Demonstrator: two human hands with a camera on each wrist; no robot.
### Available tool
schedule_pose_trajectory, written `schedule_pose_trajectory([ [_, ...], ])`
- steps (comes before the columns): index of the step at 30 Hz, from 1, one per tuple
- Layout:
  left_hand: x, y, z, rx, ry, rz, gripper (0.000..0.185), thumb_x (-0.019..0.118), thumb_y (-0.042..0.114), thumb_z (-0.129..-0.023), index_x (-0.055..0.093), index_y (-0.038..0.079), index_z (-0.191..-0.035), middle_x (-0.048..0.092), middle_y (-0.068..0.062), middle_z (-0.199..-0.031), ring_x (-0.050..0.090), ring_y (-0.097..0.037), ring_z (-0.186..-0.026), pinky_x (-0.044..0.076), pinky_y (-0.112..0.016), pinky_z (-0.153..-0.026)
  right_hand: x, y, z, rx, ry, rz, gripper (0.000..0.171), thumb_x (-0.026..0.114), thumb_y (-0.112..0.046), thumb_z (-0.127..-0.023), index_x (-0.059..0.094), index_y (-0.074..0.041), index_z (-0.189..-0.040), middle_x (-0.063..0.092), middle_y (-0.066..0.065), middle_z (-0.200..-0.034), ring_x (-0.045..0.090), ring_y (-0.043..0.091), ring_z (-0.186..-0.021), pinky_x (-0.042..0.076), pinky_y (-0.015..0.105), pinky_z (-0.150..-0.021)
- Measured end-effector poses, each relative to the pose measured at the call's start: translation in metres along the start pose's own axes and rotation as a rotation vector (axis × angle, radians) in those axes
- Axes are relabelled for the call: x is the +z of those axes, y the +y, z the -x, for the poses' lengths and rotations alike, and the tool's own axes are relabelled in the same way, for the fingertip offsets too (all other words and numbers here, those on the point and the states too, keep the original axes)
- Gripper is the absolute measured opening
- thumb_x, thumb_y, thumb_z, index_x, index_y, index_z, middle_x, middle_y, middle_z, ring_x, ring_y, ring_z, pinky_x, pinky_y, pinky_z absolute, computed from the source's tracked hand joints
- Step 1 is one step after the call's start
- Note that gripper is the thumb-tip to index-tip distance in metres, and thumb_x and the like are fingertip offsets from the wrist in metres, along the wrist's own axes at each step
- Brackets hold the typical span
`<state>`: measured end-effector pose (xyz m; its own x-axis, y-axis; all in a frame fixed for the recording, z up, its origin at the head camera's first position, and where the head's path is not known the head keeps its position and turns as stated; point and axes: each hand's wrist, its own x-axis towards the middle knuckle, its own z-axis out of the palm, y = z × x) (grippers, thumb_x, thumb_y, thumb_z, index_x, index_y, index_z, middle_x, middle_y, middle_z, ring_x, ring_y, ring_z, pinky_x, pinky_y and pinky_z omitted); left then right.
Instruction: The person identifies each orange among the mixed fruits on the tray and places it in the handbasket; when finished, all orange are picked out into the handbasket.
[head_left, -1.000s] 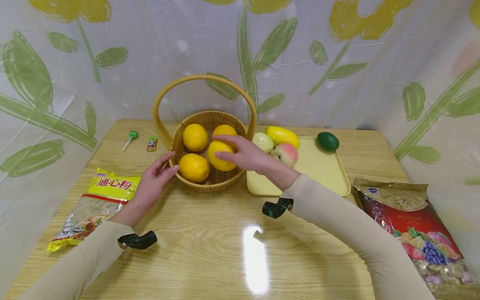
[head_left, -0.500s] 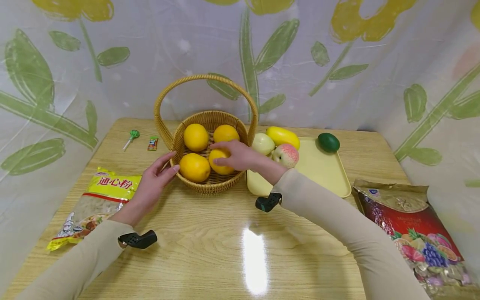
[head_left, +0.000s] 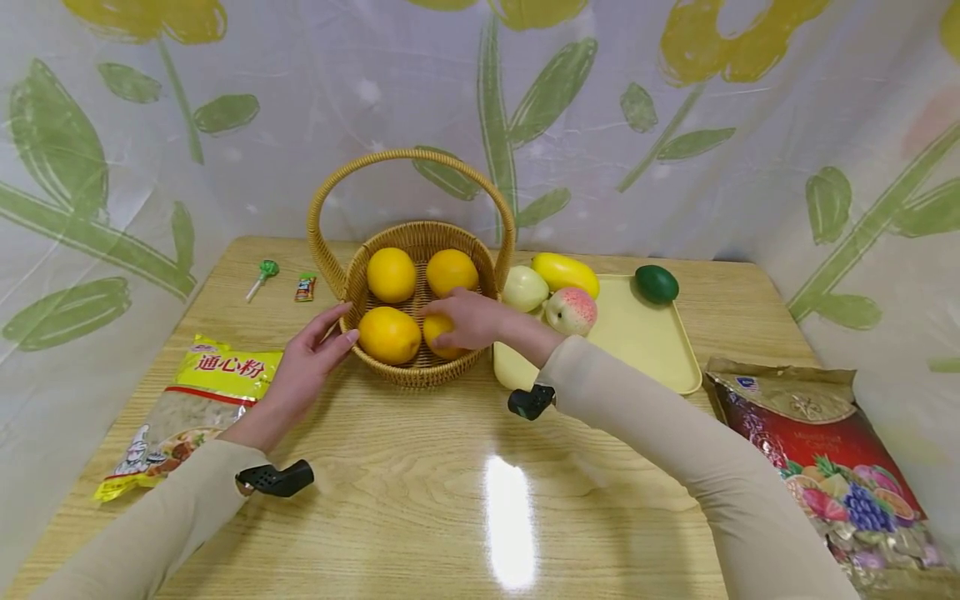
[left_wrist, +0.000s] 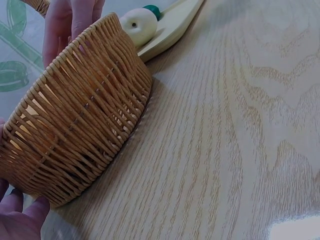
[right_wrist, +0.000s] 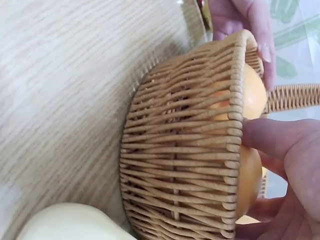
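A round wicker basket [head_left: 422, 377] with a tall arched handle [head_left: 411, 155] stands on the table and holds several oranges. Down inside its front right part, my right hand [head_left: 474, 320] holds an orange [head_left: 438, 332], the fingers and thumb around it; the palm hides much of that fruit. The right wrist view shows the thumb [right_wrist: 267, 137] right at the rim. Beside this fruit lies another orange [head_left: 389, 336], with two more oranges behind. My left hand [head_left: 309, 358] rests against the basket's left side, thumb and fingertips spread along the rim.
Right of the basket, a pale yellow tray [head_left: 637, 337] bears a peach [head_left: 573, 311], a pale green fruit [head_left: 525, 288], a yellow fruit [head_left: 566, 273] and a dark green fruit [head_left: 656, 284]. A pasta bag [head_left: 202, 408], lollipop [head_left: 267, 269], small candy [head_left: 305, 287] and red candy bag [head_left: 817, 458] lie around.
My right hand has lowered the orange into the basket's front right part, beside the front left orange. The back right orange now shows more fully. The left hand stays at the rim.
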<state>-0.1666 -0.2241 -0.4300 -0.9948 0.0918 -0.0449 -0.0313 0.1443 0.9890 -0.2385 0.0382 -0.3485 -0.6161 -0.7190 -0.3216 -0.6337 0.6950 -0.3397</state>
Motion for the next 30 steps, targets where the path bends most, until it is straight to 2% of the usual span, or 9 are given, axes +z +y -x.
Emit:
schedule_pose_trajectory([
  [7, 0.001, 0.001, -0.001, 0.0, -0.005, -0.002, 0.064, 0.058, 0.034, -0.099, 0.032, 0.014, -0.154, 0.016, -0.007, -0.163, 0.019, -0.03, -0.146, 0.039, -0.02, -0.105, -0.006, 0.003, 0.001, -0.019, -0.002, 0.021, 0.054, 0.055, -0.028, -0.101, 0.04, -0.007, -0.149, 0.044, 0.009, -0.15, 0.032, 0.032, -0.141, 0.025, 0.038, -0.119],
  [13, 0.001, 0.002, -0.001, -0.004, -0.007, -0.009, 0.064, 0.058, 0.035, -0.099, 0.032, 0.014, -0.154, 0.016, -0.007, -0.162, 0.019, -0.03, -0.146, 0.039, -0.021, -0.106, -0.006, 0.009, 0.0, -0.002, 0.03, -0.03, 0.055, 0.057, -0.029, -0.1, 0.041, -0.01, -0.149, 0.044, 0.008, -0.15, 0.032, 0.03, -0.141, 0.024, 0.037, -0.119],
  [21, 0.0, 0.002, -0.001, -0.001, -0.005, -0.003, 0.064, 0.058, 0.035, -0.099, 0.032, 0.014, -0.154, 0.015, -0.007, -0.163, 0.019, -0.03, -0.146, 0.039, -0.021, -0.106, -0.011, 0.009, 0.003, -0.016, 0.035, -0.031, 0.052, 0.059, -0.027, -0.099, 0.047, -0.009, -0.146, 0.049, 0.01, -0.145, 0.037, 0.029, -0.137, 0.03, 0.036, -0.116],
  [28, 0.0, -0.001, -0.001, 0.001, -0.001, 0.024, 0.064, 0.059, 0.032, -0.099, 0.032, 0.013, -0.154, 0.016, -0.007, -0.163, 0.018, -0.03, -0.146, 0.041, -0.019, -0.104, -0.009, 0.018, 0.018, -0.018, 0.154, -0.143, 0.051, 0.059, -0.028, -0.099, 0.049, -0.006, -0.144, 0.049, 0.011, -0.146, 0.04, 0.027, -0.136, 0.033, 0.037, -0.114],
  [29, 0.0, -0.002, -0.001, 0.002, -0.002, 0.028, 0.064, 0.059, 0.031, -0.099, 0.032, 0.012, -0.154, 0.016, -0.007, -0.163, 0.018, -0.031, -0.146, 0.041, -0.018, -0.103, -0.008, 0.021, 0.02, -0.02, 0.178, -0.171, 0.052, 0.06, -0.028, -0.099, 0.049, -0.004, -0.143, 0.049, 0.011, -0.145, 0.044, 0.027, -0.133, 0.036, 0.036, -0.112],
  [30, 0.0, -0.002, -0.001, 0.003, -0.002, 0.029, 0.064, 0.059, 0.031, -0.099, 0.032, 0.013, -0.154, 0.016, -0.008, -0.163, 0.018, -0.031, -0.146, 0.041, -0.018, -0.103, -0.007, 0.023, 0.022, -0.014, 0.196, -0.205, 0.053, 0.06, -0.029, -0.099, 0.048, -0.004, -0.143, 0.057, 0.012, -0.135, 0.052, 0.025, -0.121, 0.042, 0.034, -0.105],
])
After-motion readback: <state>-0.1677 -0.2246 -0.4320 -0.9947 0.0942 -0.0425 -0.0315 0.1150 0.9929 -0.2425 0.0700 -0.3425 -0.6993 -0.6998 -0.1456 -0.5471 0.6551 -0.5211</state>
